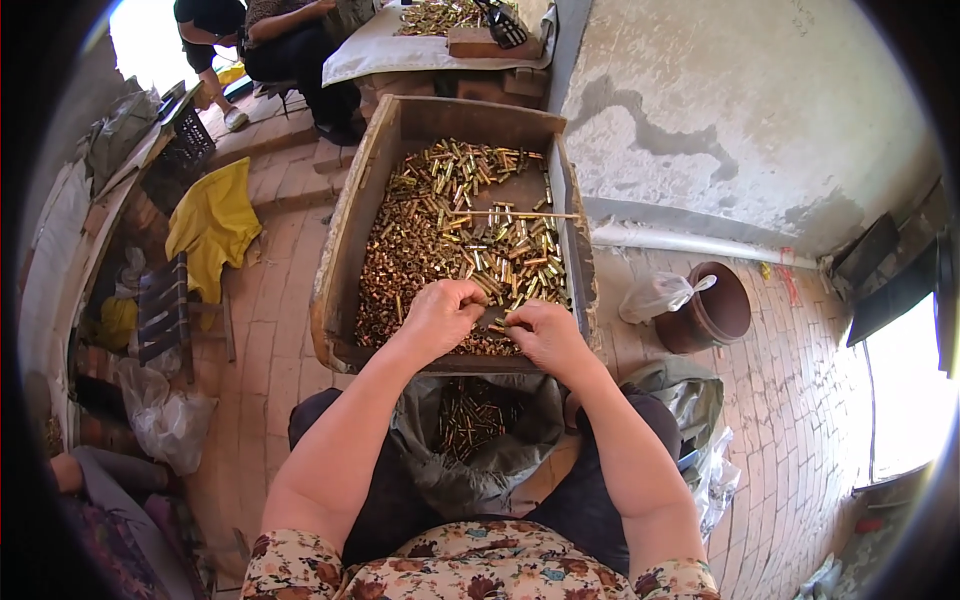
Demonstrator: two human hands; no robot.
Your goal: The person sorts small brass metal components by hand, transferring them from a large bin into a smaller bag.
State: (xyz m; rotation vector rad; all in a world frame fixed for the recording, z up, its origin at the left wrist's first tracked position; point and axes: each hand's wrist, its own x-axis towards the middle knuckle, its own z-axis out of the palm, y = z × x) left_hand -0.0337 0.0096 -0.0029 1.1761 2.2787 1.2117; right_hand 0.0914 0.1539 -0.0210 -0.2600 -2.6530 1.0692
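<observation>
A worn wooden box (332, 240) stands in front of me, holding many small brass-coloured metal tubes. Short copper-toned pieces (400, 250) are heaped on its left side, and longer tubes (485, 235) lie loose on the right. Over the near part of the box, my left hand (440, 318) is closed with thumb and fingers together; whatever is in them is hidden. Just to its right, my right hand (548, 338) pinches a small brass tube (499, 328). A thin wooden stick (515, 214) lies across the pieces. Between my knees, an opened grey-green sack (430, 455) contains more tubes (475, 420).
Right of the box stands a brown bucket (705, 310) with a white plastic bag (655, 297) beside it. A yellow cloth (213, 225) hangs at the left near a small slatted chair (165, 310). Beyond the box, a covered table (365, 55) bears more pieces; people sit at far left.
</observation>
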